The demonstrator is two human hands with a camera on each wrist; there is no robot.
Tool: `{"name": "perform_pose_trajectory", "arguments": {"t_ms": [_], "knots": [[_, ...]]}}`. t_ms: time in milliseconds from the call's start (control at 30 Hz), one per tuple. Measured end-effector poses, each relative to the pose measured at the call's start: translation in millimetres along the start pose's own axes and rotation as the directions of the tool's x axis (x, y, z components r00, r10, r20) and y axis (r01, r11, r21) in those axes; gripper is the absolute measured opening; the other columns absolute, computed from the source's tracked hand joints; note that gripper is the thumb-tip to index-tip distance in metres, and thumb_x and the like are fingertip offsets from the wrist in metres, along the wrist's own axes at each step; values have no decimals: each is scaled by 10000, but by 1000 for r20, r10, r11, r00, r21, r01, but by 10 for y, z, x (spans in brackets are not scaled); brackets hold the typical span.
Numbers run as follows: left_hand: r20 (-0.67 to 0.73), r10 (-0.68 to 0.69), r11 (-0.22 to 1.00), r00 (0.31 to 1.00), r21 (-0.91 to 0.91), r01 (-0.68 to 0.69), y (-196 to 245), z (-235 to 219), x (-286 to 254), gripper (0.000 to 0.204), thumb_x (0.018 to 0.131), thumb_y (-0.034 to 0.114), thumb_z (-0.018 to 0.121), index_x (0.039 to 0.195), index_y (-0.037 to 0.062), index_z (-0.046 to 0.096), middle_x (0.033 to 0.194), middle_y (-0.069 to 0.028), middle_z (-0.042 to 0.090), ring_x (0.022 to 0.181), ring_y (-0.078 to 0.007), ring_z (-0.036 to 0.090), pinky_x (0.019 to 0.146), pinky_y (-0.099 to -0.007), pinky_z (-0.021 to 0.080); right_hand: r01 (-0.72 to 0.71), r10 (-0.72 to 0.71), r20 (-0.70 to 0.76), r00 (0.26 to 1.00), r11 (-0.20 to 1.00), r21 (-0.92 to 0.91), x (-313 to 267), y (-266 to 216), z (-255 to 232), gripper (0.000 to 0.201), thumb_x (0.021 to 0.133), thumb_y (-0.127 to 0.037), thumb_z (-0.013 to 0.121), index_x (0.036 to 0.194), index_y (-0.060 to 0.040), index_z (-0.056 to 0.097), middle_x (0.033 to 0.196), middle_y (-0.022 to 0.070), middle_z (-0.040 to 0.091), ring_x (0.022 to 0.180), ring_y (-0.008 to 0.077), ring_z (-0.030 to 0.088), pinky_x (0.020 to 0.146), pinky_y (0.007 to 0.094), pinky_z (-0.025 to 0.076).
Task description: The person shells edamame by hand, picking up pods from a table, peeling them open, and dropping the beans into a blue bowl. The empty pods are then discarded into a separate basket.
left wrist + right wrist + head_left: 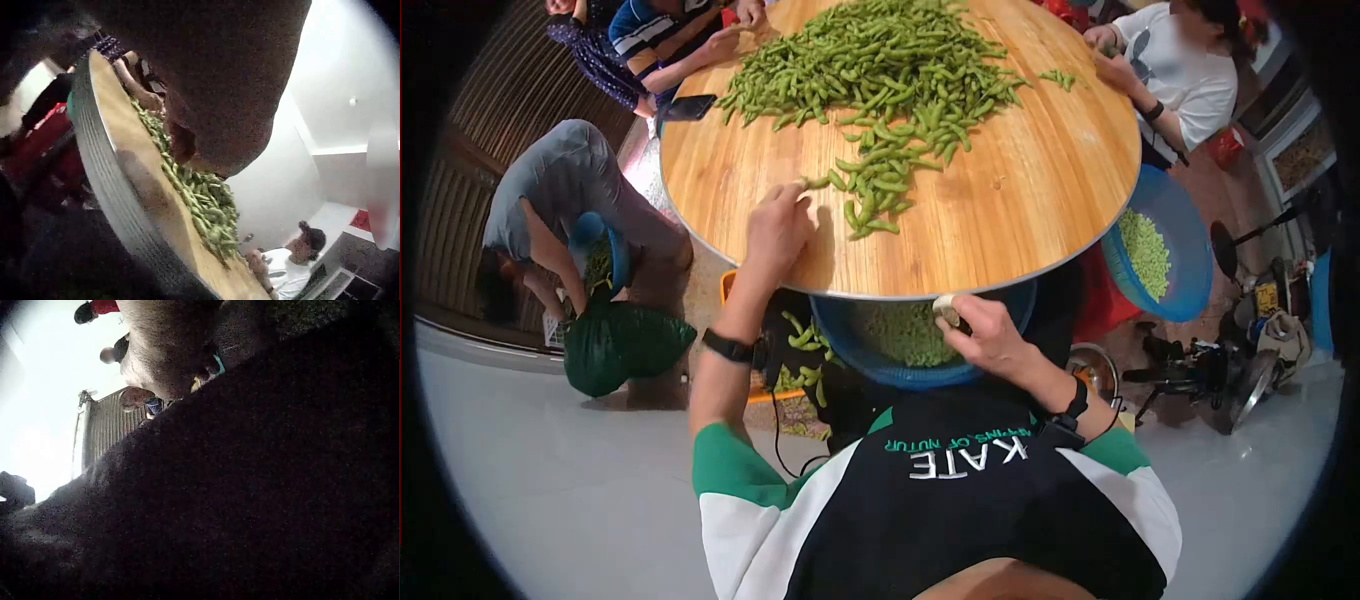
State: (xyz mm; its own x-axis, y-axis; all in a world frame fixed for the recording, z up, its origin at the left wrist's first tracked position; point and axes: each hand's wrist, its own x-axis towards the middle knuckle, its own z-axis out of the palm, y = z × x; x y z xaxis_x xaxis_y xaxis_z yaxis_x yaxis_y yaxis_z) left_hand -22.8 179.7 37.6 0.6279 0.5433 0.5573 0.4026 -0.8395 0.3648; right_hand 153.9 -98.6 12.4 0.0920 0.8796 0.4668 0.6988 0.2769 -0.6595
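A large heap of green edamame pods (pixel 880 70) covers the far part of a round wooden table (pixel 1020 220), trailing toward the near edge. My left hand (pixel 778 235) reaches over the table with its fingertips pinching a single pod (pixel 814 183) beside the trail. In the left wrist view that hand (pixel 225 87) looms dark in front of the pods (pixel 209 206). Beyond the near edge, my right hand (pixel 990 335) grips a small pale object (pixel 945 308), its kind unclear. Under it stands a blue basin (pixel 860 372) of shelled beans (pixel 905 335). The right wrist view is mostly dark.
Loose pods (pixel 800 335) lie in an orange container left of the basin. A second blue basin (pixel 1190 220) with beans stands at right. People sit around the table; one bends over a green bag (pixel 625 345). A phone (pixel 690 108) lies at the table's left edge.
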Motion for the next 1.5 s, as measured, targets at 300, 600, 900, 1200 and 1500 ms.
{"name": "perform_pose_trajectory", "arguments": {"t_ms": [300, 600, 900, 1200, 1500], "knots": [[221, -90, 996, 971, 2, 92, -93, 3, 130, 196, 796, 86, 609, 980, 20, 619, 912, -215, 580, 873, -411, 577, 770, -458, 478, -317, 308, 72, 949, 923, 220, -59, -68, -172, 214, 842, -103, 619, 1010, 24, 581, 711, 137, 568, 636, 212, 594, 568, 333, 457], [39, 157, 985, 987, 70, -160, -42, -31, -13, 200, 733, 13, 637, 932, 14, 625, 880, -166, 603, 824, -320, 596, 752, -391, 489, -363, 333, 154, 930, 777, 514, -27, -74, -16, 302, 926, -108, 520, 1203, 12, 514, 785, 41, 608, 580, 83, 529, 522, 237, 431], [642, -300, 171, 705, -691, 702, 1458, -10, -481, 121, 845, 111, 673, 842, 33, 581, 642, 24, 567, 510, -36, 486, 449, -173, 344, -562, 473, 366, 801, 387, 731, 138, -227, -76, 305, 944, -99, 463, 1229, 8, 476, 803, 62, 587, 519, 66, 480, 446, 203, 404], [717, -215, 52, 663, -669, 741, 1526, 123, -604, 145, 932, 159, 579, 993, 28, 578, 759, 15, 612, 609, -35, 534, 499, -165, 384, -491, 479, 389, 787, 106, 864, 21, -147, 0, 291, 963, -136, 467, 1223, -6, 472, 814, 61, 589, 556, 59, 479, 421, 185, 379], [755, -200, -36, 625, -643, 765, 1458, 215, -670, 157, 930, 161, 588, 1040, 49, 581, 766, 31, 601, 624, -20, 539, 499, -147, 372, -499, 391, 461, 797, -5, 867, -13, -167, -92, 354, 969, -117, 432, 1309, -20, 407, 839, 97, 575, 562, 74, 446, 449, 178, 387]]}}
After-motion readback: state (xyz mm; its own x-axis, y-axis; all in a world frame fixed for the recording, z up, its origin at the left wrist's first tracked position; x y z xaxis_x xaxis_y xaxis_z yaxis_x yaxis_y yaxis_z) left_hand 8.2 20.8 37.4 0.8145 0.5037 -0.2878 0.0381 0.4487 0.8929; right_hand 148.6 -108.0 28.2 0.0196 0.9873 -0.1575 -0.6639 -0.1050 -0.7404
